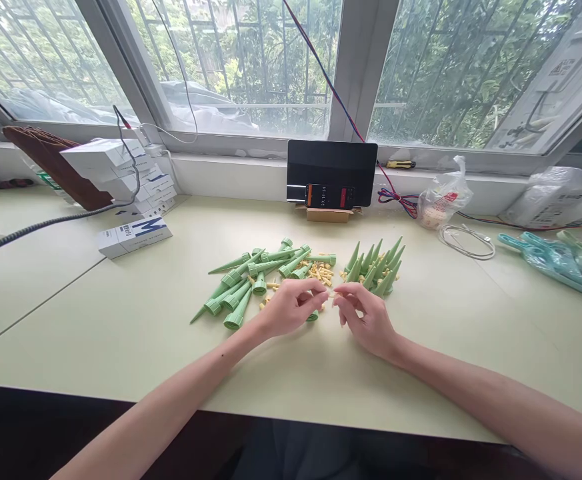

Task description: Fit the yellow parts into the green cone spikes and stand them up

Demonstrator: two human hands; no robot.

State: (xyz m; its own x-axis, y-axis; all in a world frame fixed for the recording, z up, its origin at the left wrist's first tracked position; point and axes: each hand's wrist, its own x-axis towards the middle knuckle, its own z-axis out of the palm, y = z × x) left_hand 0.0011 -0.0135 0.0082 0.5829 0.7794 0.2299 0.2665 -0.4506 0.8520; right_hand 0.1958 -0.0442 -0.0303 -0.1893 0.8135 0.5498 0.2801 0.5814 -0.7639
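My left hand (295, 307) and my right hand (365, 319) meet fingertip to fingertip above the table, both closed in a pinch. Between them shows a small pale yellow piece (331, 295), too small to make out fully. Left of and behind my left hand lies a loose heap of green plastic spikes (241, 277) with ribbed, cap-like ends. Small yellow plastic pieces (321, 272) are scattered beside the heap, partly hidden by my left hand. Just beyond my right hand, several green spikes (375, 267) stand points up in a cluster, with yellow bits at their bases.
A phone (329, 196) showing a timer leans on a dark tablet (333, 160) at the back. White boxes (135, 235) stand left. To the right are a plastic bag (443, 200), a white cable (465, 243) and wrapped turquoise items (555, 260). Windows line the back.
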